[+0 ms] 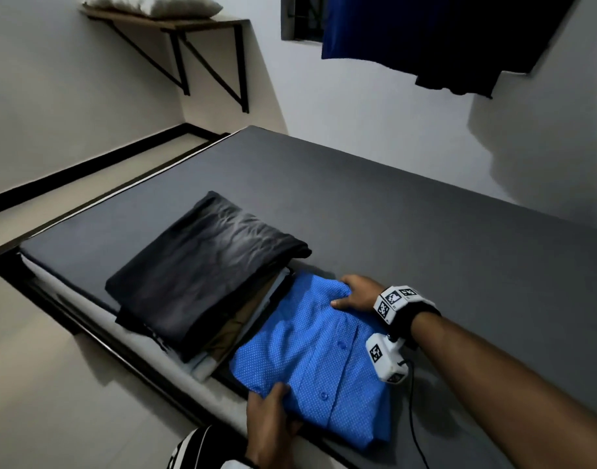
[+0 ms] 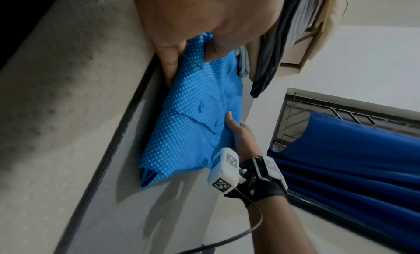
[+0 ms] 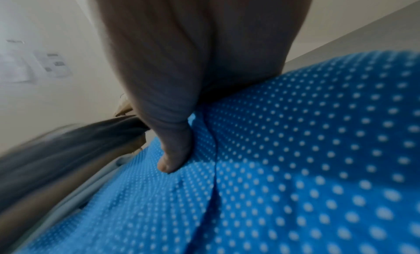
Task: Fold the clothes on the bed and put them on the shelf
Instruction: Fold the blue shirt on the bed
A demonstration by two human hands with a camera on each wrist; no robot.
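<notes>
A folded blue shirt with white dots (image 1: 310,350) lies near the front edge of the grey bed (image 1: 409,214). My left hand (image 1: 273,411) grips its near edge, thumb on top and fingers underneath, as the left wrist view shows (image 2: 181,47). My right hand (image 1: 354,292) holds the far edge, thumb laid on the cloth and fingers curled over it. In the right wrist view the thumb (image 3: 177,150) presses into the blue shirt (image 3: 295,168). The wooden wall shelf (image 1: 195,25) hangs at the upper left, well away from both hands.
A stack of folded dark clothes (image 1: 205,275) sits right beside the shirt on its left. A white pillow (image 1: 155,5) lies on the shelf. A blue curtain (image 1: 425,28) hangs over the window behind the bed. Bare mattress stretches to the right and back.
</notes>
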